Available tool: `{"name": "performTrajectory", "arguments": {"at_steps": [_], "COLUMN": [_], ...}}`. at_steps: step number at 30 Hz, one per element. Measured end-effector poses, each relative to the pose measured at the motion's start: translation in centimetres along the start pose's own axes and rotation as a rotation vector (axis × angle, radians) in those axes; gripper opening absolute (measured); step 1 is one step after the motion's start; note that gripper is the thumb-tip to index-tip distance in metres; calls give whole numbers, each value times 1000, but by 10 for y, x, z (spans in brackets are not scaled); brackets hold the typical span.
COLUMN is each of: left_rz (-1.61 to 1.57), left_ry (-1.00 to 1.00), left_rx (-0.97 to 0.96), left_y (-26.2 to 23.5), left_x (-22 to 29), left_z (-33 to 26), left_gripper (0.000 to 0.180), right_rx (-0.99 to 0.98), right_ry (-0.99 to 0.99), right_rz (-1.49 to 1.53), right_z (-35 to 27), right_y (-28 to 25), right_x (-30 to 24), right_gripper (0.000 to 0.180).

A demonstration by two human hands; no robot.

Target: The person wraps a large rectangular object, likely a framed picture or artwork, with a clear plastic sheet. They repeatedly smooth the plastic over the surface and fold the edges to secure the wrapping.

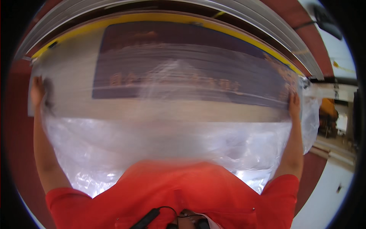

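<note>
A large clear plastic sheet [171, 141] stretches between my two hands and hangs down in front of my red shirt. It is smeared by motion and partly covers a dark purple panel [129, 61] with orange printing, which lies on a pale flat surface [68, 87]. My left hand [37, 91] is closed on the sheet by the surface's left end. At the right end, beside the panel's corner, my right hand [294, 105] grips the sheet's other side. Both arms are stretched wide, and the fingertips are a little blurred.
A yellow strip [152, 16] runs along the far edge of the surface, with curved-looking metal rails [263, 23] behind it. Bunched plastic [312, 122] hangs past the right end. Farther right are shelf-like items [337, 118]. The floor [19, 133] is reddish.
</note>
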State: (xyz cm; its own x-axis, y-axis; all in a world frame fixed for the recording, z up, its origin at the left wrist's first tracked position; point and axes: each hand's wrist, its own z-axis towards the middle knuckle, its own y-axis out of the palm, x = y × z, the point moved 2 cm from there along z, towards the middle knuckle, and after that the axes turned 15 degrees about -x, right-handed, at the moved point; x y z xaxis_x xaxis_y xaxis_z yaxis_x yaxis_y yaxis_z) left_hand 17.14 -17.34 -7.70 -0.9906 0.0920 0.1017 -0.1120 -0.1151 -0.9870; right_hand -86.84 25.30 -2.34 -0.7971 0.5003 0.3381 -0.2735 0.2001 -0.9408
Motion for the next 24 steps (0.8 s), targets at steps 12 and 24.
{"name": "performTrajectory", "arguments": {"at_steps": [12,24], "left_rz": [-82,-134], "left_ry": [-264,-284], "left_rx": [96,-18], "left_y": [-44,-46], "left_x": [65,72], "left_z": [-53,-58], "left_gripper": [32,34], "right_rx": [-763,-1781], "right_ry": [-1613,-1737], "right_rz": [59,1130], "right_z": [-206,-247], "right_y": [-201,-293], "right_x": [-482,-645], "right_gripper": [46,37]}}
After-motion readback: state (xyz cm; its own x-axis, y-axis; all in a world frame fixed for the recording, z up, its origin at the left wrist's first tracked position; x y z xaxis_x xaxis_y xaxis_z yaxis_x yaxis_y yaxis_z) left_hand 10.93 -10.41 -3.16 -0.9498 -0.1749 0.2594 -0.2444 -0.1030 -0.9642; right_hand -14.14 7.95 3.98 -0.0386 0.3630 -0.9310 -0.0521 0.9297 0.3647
